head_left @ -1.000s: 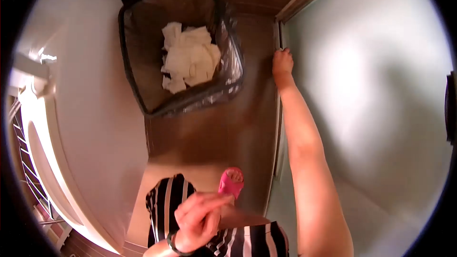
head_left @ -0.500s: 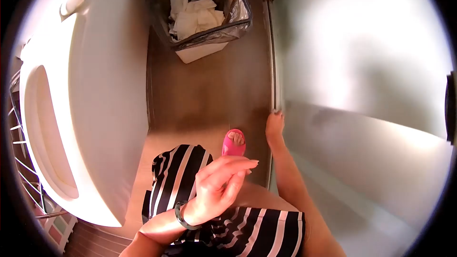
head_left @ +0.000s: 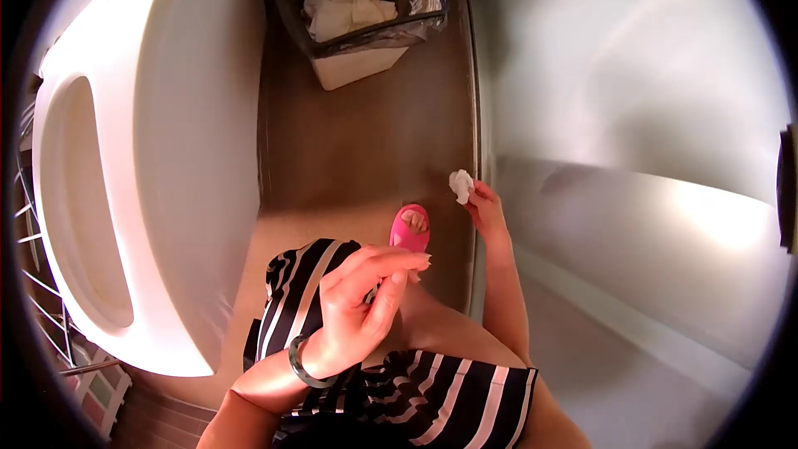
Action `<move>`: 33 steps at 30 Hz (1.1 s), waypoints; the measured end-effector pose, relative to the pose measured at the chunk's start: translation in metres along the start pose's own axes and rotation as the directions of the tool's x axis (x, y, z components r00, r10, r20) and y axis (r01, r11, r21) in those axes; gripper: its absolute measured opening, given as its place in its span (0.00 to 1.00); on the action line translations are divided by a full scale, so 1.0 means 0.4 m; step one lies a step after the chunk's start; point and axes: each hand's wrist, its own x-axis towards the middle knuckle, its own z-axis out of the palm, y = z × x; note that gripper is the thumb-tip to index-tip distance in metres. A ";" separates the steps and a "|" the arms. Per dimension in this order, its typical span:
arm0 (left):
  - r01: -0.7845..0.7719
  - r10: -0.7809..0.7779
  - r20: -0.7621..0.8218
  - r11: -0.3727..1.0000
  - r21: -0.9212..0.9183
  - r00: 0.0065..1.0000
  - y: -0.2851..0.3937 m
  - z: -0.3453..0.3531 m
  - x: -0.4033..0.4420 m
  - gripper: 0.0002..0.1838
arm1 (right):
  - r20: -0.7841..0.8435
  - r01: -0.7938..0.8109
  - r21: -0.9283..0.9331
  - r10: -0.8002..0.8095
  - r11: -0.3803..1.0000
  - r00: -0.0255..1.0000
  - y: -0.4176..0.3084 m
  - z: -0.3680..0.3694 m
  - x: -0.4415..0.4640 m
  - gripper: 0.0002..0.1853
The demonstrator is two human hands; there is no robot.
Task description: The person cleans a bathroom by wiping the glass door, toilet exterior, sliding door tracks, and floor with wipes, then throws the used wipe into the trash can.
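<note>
My right hand [head_left: 487, 208], beside the frosted panel's edge, pinches a crumpled white tissue [head_left: 461, 186] between thumb and fingers. The tissue sticks out to the left of the fingertips, above the brown floor. Over my lap, my left hand [head_left: 359, 298] holds nothing that I can see. Its fingers stretch to the right, loosely together, with the thumb apart below them. A dark bangle [head_left: 301, 366] circles that wrist. Ahead stands a white bin [head_left: 357, 67] with a dark plastic liner, and several crumpled white tissues [head_left: 342, 12] lie in it.
A frosted panel [head_left: 632, 125] with a dark-edged frame runs along the right. To the left is a white unit [head_left: 199, 166] with a long oval recess. Wire rack bars [head_left: 51, 320] show at far left. A pink slipper [head_left: 410, 234] is on one foot.
My right hand has lifted and turned from the panel's bottom edge, and the tissue in it now shows. The left hand keeps its pose. The view has tilted slightly, raising the bin in the picture.
</note>
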 end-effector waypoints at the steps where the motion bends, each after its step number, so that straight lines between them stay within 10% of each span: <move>1: 0.004 -0.004 0.017 1.000 -0.002 1.000 -0.003 0.000 -0.005 0.10 | -0.001 -0.005 0.006 0.005 1.000 1.000 0.000 0.013 0.001 0.16; 10: 0.069 -0.069 0.001 0.997 0.046 0.998 0.000 0.049 0.036 0.09 | -0.072 -0.127 0.391 0.168 0.911 0.983 0.090 0.015 -0.009 0.17; 13: 0.093 -0.095 0.031 0.993 0.074 0.995 -0.011 0.043 0.025 0.10 | -0.179 0.051 0.188 -0.017 0.981 0.984 0.036 0.040 -0.105 0.19; 14: 0.096 -0.099 0.029 0.993 0.071 0.995 -0.011 0.047 0.025 0.10 | -0.326 0.143 -0.436 -0.304 0.888 0.895 -0.008 0.045 -0.145 0.17; 15: 0.097 -0.099 0.025 0.994 0.056 0.995 -0.010 0.047 0.026 0.10 | -0.252 0.057 -0.893 -0.601 0.447 0.758 -0.033 0.044 -0.166 0.16; 18: 0.099 -0.100 0.033 0.994 0.054 0.994 -0.004 0.053 0.026 0.10 | -0.663 -0.241 -0.593 -0.296 0.768 0.687 -0.051 0.012 -0.135 0.11; 19: 0.084 -0.085 0.019 0.995 0.045 0.996 -0.003 0.057 0.028 0.08 | -0.447 -0.193 -0.857 -0.505 0.478 0.738 -0.016 -0.003 -0.128 0.09; 20: 0.069 -0.069 0.004 0.997 0.035 0.998 -0.002 0.059 0.030 0.08 | -0.446 -0.192 -0.858 -0.507 0.475 0.738 0.009 -0.017 -0.101 0.09; 22: 0.080 -0.081 0.027 0.996 0.034 0.996 -0.009 0.058 0.023 0.08 | -0.299 -0.333 -0.942 -0.387 -0.024 0.872 0.048 -0.045 -0.044 0.08; 33: 0.090 -0.091 0.014 0.994 0.055 0.996 -0.026 0.054 0.020 0.08 | -0.196 -0.085 -0.969 -0.514 0.230 0.835 0.089 -0.064 -0.104 0.07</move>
